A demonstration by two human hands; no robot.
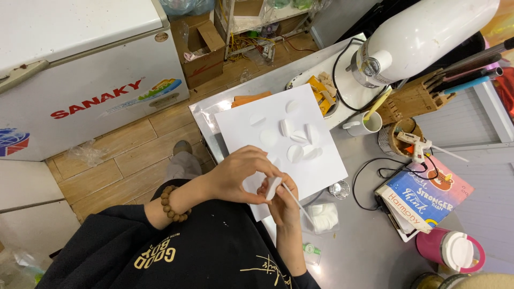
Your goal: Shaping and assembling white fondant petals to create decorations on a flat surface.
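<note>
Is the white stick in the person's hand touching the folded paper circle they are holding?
Touching. The head view shows the thin white stick running from the folded paper circle, pinched between the right hand and left hand.

Single view, head-worn camera, looking steeply down over the person's chest. Hands [262,184] sit low of centre, close to the lens. Beyond them the grey metal tabletop [364,235] runs to the upper right; wooden plank floor [123,160] shows to their left. Frame is tilted, tabletop edges run diagonal. No second view, so nothing is shared.
</note>
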